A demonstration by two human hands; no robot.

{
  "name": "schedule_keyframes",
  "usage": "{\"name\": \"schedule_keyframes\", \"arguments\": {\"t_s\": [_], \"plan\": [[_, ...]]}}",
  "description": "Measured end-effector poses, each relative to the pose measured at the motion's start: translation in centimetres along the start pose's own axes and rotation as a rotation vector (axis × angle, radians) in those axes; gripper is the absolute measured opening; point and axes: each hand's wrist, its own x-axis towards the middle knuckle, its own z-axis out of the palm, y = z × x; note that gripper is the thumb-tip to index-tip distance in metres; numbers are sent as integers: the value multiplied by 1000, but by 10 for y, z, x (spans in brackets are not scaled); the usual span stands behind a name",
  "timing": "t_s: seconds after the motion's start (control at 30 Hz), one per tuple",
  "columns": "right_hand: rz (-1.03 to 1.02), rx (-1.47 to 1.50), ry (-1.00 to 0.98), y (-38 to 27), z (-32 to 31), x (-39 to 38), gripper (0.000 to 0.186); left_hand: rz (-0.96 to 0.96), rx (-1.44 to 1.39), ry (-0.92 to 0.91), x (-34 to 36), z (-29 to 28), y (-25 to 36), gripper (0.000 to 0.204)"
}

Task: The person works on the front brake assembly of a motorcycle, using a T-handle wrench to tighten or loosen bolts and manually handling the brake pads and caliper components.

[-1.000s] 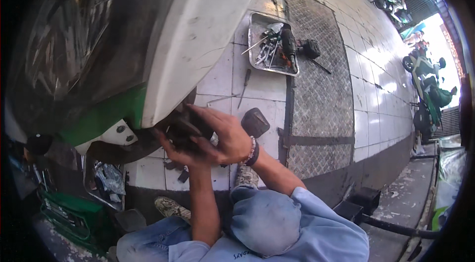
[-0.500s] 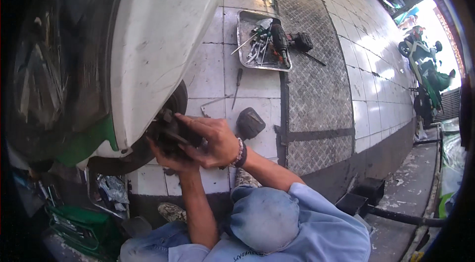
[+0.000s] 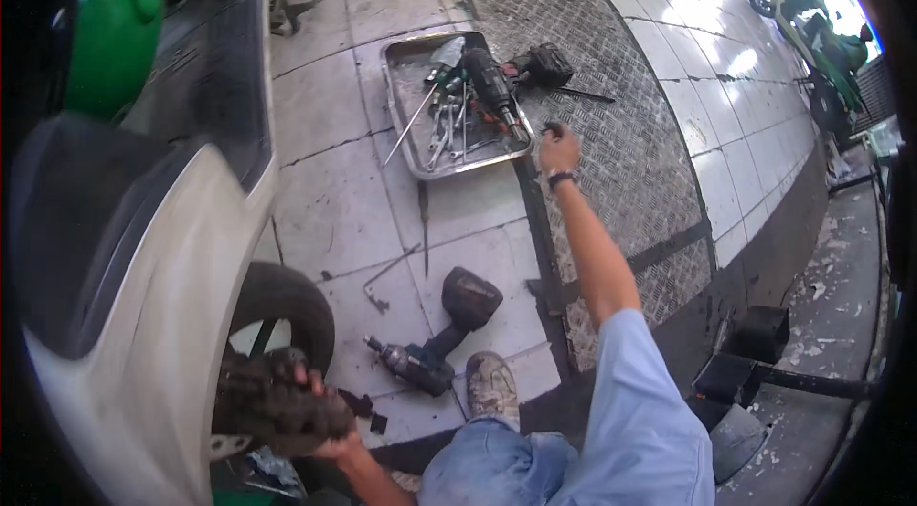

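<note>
My left hand is wrapped round a dark, greasy brake caliper beside the scooter's wheel. The caliper hides part of the fingers. My right hand is stretched far forward over the metal plate, just right of the tray's corner. Its fingers are drawn together around a small dark thing I cannot make out. The metal tray holds wrenches, sockets and a black power tool lying across its right rim. A cordless impact driver lies on the tiles between my left hand and my shoe.
The white scooter body fills the left side. On the tiles lie a thin screwdriver and an L-shaped rod. A textured metal plate is set into the floor. Black box-like fittings stand at right; a parked scooter is beyond.
My right hand has left the wheel area and moved forward and right, past the tray. My left hand remains near the wheel with the caliper. The view has shifted, uncovering the whole impact driver.
</note>
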Motion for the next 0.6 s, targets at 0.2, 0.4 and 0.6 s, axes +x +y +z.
{"name": "schedule_keyframes", "arguments": {"t_s": [0.2, 0.4, 0.6], "plan": [[-11, -651, -181, 52, 33, 145, 75, -524, 16, -169, 26, -46, 56, 46], [-221, -924, -271, 56, 46, 182, 66, -605, -71, -108, 14, -65, 70, 43], [-358, -653, -280, 81, -16, 108, 35, -292, -61, 15, 11, -19, 26, 49]]}}
